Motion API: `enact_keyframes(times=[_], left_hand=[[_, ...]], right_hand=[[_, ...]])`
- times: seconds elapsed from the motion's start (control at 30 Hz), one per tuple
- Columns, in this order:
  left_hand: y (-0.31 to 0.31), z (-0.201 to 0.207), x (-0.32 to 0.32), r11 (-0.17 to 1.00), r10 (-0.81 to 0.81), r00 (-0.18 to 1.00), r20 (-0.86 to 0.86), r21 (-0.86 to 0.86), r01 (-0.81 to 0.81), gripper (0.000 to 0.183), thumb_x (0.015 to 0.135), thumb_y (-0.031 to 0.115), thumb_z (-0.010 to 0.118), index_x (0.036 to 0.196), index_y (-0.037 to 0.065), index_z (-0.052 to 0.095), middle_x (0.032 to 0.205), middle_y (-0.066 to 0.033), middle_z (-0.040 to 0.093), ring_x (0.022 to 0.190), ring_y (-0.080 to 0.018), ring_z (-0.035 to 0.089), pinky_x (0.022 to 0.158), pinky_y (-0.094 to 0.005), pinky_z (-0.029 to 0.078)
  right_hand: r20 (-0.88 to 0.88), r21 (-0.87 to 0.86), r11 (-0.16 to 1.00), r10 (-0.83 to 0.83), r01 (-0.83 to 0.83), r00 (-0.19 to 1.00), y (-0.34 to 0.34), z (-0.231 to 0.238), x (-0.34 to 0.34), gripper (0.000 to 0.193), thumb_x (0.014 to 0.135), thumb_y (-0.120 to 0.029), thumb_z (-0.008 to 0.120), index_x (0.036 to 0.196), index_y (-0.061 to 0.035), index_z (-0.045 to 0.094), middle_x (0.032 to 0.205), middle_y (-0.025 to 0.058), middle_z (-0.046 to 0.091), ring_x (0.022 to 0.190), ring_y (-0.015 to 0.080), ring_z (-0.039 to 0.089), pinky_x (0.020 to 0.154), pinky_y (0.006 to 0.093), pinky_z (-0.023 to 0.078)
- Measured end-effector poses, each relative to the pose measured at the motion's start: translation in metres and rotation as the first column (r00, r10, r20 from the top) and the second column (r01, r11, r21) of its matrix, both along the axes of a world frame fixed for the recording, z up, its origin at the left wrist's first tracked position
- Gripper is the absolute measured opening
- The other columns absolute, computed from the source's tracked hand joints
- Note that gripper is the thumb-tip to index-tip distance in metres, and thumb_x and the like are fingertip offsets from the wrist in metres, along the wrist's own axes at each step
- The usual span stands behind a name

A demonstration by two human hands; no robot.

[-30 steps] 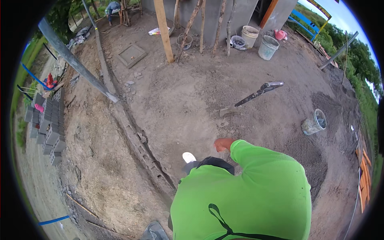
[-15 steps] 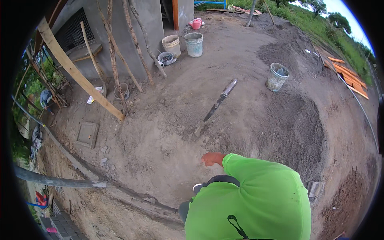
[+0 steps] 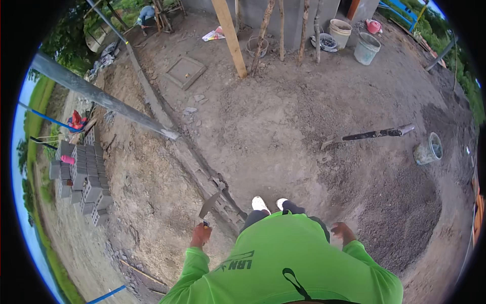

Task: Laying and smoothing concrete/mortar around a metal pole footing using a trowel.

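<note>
My left hand [image 3: 201,235] is closed around the dark handle of a trowel [image 3: 209,205], its flat grey blade pointing forward over the row of blocks. On the other side of my body, my right hand [image 3: 343,230] hangs near my thigh with its fingers loosely apart and nothing visible in them. Beneath the blade runs a low line of grey hollow blocks [image 3: 210,183], set along a trench. My white shoes [image 3: 259,203] stand on packed soil just right of it.
Dark gravelly sand [image 3: 395,202] is heaped at right, near a bucket [image 3: 428,149] and a long dark tool [image 3: 377,134]. Wooden posts [image 3: 233,38] stand ahead. A grey pole [image 3: 101,96] slants in from the left, above stacked hollow blocks [image 3: 83,172]. Another person [image 3: 147,15] bends at far left.
My view has swung left and down, so the block row now lies before me. The left hand with the trowel has come into sight; the right hand has drawn back beside my body.
</note>
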State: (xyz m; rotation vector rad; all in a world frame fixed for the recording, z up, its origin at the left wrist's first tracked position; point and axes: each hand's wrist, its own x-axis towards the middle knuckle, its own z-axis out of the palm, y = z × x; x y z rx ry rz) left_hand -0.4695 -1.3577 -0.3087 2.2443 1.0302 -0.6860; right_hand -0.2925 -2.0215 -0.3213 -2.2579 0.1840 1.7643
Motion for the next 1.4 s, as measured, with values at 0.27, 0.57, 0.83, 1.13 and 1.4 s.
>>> enact_keyframes(times=[0.27,0.57,0.83,1.13,1.4], left_hand=[[0.007,0.035,-0.028,0.988,0.144,0.967,-0.212,-0.028,-0.153,0.037,0.077,0.031,0.058,0.096,-0.001,0.065,0.081,-0.0184,0.068,0.073,-0.0299,0.068,0.067,-0.0407,0.053],[-0.016,0.041,-0.091,0.904,0.343,0.888,-0.305,-0.15,-0.401,0.034,0.078,0.031,0.06,0.078,-0.003,0.064,0.062,-0.0147,0.064,0.054,-0.0244,0.064,0.054,-0.0363,0.053],[-0.048,0.01,-0.127,0.851,0.41,0.836,-0.364,-0.177,-0.495,0.035,0.081,0.03,0.058,0.076,-0.004,0.064,0.061,-0.0134,0.064,0.053,-0.0242,0.063,0.054,-0.0364,0.052],[-0.092,0.036,-0.124,0.846,0.415,0.841,-0.348,-0.193,-0.497,0.033,0.08,0.028,0.056,0.083,-0.004,0.064,0.064,-0.0152,0.064,0.053,-0.0251,0.063,0.052,-0.0373,0.051],[-0.142,0.05,-0.12,0.799,0.593,0.797,-0.11,-0.042,-0.6,0.032,0.075,0.021,0.055,0.095,-0.002,0.063,0.086,-0.026,0.066,0.084,-0.0378,0.066,0.075,-0.0437,0.052]], right_hand=[[0.127,0.107,0.99,-0.101,0.088,0.987,0.092,0.088,0.004,0.041,0.08,-0.013,0.062,0.12,-0.0182,0.06,0.091,0.0057,0.066,0.076,0.0212,0.063,0.062,0.0356,0.049],[0.035,0.316,0.947,0.049,-0.057,0.998,0.046,-0.041,0.097,0.048,0.075,-0.012,0.06,0.122,-0.0177,0.055,0.109,0.005,0.066,0.095,0.0176,0.06,0.074,0.0324,0.049],[0.422,-0.043,-0.325,0.851,-0.945,-0.312,0.063,-0.049,0.144,0.023,0.074,-0.02,0.059,0.095,-0.0237,0.068,0.114,-0.0076,0.064,0.115,0.0178,0.052,0.106,0.0283,0.033],[0.219,0.204,0.736,0.608,-0.645,0.763,0.077,0.004,0.13,0.039,0.078,-0.011,0.058,0.117,-0.0133,0.058,0.1,-0.0007,0.065,0.091,0.0167,0.06,0.074,0.033,0.048],[-0.011,0.531,0.834,0.181,-0.148,0.983,0.021,-0.028,0.152,0.045,0.081,-0.007,0.057,0.125,-0.0056,0.05,0.093,0.0045,0.063,0.072,0.0161,0.058,0.056,0.0288,0.044]])
